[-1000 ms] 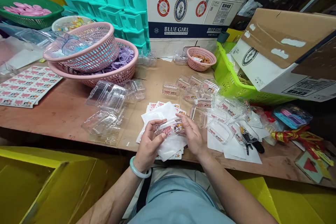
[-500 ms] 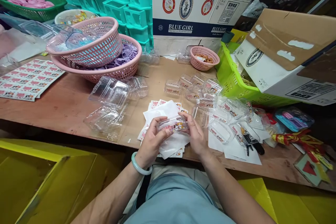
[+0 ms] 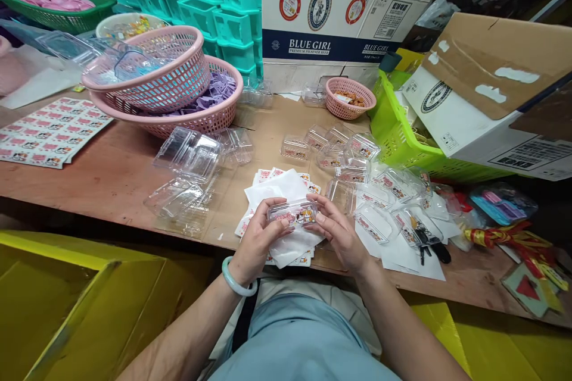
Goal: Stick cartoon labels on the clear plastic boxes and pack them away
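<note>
My left hand (image 3: 259, 241) and my right hand (image 3: 339, 232) together grip a small clear plastic box (image 3: 292, 213) with a red-and-white cartoon sticker on it, held just above the near edge of the wooden table (image 3: 111, 178). Fingers of both hands curl round its ends. Under it lie white backing papers and sticker sheets (image 3: 279, 187). Several stickered clear boxes (image 3: 353, 161) lie to the right and beyond. A loose heap of empty clear boxes (image 3: 187, 172) sits to the left.
Stacked pink baskets (image 3: 179, 95) stand at the back left, a small pink basket (image 3: 349, 98) behind. A lime green basket (image 3: 397, 137) and cardboard cartons (image 3: 482, 95) crowd the right. Scissors (image 3: 424, 238) lie right of my hands. A sticker sheet (image 3: 49, 131) lies far left. Yellow bins (image 3: 67, 303) sit below.
The box has been turned slightly in my hands and my right fingers have slid along its right end. The view has shifted a little.
</note>
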Motion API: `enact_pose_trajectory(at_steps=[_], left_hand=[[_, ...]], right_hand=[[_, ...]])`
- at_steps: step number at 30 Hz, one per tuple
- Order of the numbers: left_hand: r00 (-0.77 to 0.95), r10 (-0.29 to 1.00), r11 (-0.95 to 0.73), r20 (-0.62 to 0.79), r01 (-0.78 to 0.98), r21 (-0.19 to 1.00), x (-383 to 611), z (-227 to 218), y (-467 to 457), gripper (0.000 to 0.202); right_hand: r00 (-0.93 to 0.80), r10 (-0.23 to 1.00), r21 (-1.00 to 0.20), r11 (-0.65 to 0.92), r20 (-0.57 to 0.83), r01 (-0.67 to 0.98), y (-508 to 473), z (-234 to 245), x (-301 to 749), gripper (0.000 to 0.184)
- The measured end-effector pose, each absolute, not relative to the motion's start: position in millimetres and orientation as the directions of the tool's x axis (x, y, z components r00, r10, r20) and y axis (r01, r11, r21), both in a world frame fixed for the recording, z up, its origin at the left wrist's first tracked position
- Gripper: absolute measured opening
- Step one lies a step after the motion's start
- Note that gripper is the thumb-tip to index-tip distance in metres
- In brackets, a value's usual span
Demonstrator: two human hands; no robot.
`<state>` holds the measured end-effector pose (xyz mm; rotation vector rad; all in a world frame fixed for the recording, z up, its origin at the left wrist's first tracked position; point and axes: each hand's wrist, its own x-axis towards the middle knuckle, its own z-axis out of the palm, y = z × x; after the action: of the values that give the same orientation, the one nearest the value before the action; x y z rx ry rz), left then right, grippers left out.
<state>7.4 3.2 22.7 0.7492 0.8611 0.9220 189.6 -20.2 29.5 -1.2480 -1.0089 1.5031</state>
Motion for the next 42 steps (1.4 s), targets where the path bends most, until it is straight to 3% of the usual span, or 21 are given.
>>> enact_pose_trajectory(at_steps=[17, 31, 37, 42], left_hand=[[0.322, 0.903, 0.379, -0.285, -0.283, 0.881, 8.7, 20.6, 1.7, 0.040], [0.261, 0.950, 0.194, -0.170, -0.069, 0.979, 10.8, 13.6, 0.6, 0.037], [0.262, 0.949, 0.212, -0.176, -0.115, 0.971, 13.9, 11.7, -0.9, 0.039], [0.250, 0.948, 0.272, -0.197, -0.315, 0.909, 19.4, 11.9, -1.5, 0.041]], right_hand=[[-0.111, 0.954, -0.945, -0.294, -0.280, -0.143, -19.0, 35.0, 192.4, 0.048], [0.011, 0.956, -0.947, -0.288, -0.293, -0.139, -17.7, 32.3, 185.3, 0.044], [0.039, 0.951, -0.945, -0.301, -0.308, -0.130, -16.0, 28.1, 185.7, 0.040], [0.021, 0.963, -0.941, -0.258, -0.269, -0.219, -13.1, 30.8, 186.9, 0.046]])
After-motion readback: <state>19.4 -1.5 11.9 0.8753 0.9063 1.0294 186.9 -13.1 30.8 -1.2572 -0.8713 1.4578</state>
